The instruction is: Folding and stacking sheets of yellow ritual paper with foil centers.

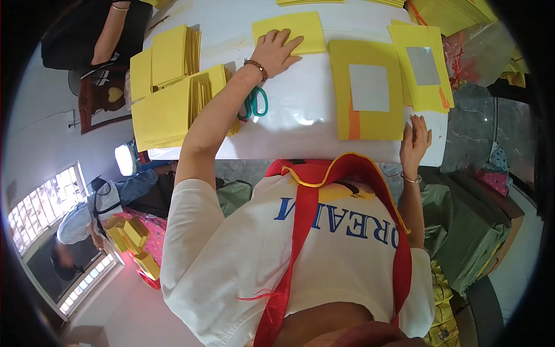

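Observation:
My left hand [278, 53] reaches to the far middle of the table and lies with its fingers spread on a flat yellow paper piece [300, 29]. My right hand [414, 139] rests at the table's near right edge, fingers stretched out and holding nothing that I can see. Just beside it lies a yellow paper sheet [341, 87] with a pale grey rectangle [371, 87] and an orange strip on it. Another yellow sheet [404, 49] with a grey rectangle lies farther right. Green-handled scissors [260, 103] lie by my left forearm, their blades hidden.
Stacks of folded yellow paper [162, 113] stand on the white table [289, 139] at the left. Clear plastic bags [477, 55] and more yellow paper [451, 14] are at the far right. Another person's forearm [111, 32] shows at the far left; a person [87, 220] is behind.

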### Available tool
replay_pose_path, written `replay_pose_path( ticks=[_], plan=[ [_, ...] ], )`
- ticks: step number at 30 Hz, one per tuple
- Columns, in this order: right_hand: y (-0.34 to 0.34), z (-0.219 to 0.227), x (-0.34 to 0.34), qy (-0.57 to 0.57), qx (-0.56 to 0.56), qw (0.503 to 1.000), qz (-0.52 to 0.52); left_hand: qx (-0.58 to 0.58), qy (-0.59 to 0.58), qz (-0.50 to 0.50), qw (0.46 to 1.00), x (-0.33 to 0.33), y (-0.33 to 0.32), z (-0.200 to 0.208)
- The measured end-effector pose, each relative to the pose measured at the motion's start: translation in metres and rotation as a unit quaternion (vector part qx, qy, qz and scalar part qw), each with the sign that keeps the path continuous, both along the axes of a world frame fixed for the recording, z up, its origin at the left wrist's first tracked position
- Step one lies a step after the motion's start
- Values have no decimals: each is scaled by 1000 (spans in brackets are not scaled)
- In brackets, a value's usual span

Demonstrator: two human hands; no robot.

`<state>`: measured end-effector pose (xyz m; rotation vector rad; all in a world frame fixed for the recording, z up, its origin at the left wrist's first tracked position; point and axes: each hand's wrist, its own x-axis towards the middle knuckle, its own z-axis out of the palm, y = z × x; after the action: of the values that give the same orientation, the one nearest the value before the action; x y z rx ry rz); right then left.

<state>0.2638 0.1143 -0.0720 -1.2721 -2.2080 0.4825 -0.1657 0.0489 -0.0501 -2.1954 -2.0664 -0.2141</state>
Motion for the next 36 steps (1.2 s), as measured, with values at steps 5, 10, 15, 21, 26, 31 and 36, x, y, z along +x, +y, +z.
replay_pose_path(
  ticks=[5,10,15,21,26,31,36],
  plan=[
    [3,-6,2,11,13,1000,3,42,3,11,999,2,-7,-12],
    [2,-7,5,12,10,1000,7,67,-13,15,998,-1,-8,-15],
    [3,-12,7,7,21,1000,18,54,40,109,992,10,-9,-7],
    [1,-11,5,21,19,999,29,33,-30,199,979,16,-13,-5],
    [2,-10,6,19,16,999,34,17,-101,179,978,-1,-8,-15],
    [0,-13,7,1,38,999,30,26,-112,143,983,-6,3,-7],
    [1,-11,4,-2,35,999,31,-8,-68,42,997,-25,0,2]
  ],
)
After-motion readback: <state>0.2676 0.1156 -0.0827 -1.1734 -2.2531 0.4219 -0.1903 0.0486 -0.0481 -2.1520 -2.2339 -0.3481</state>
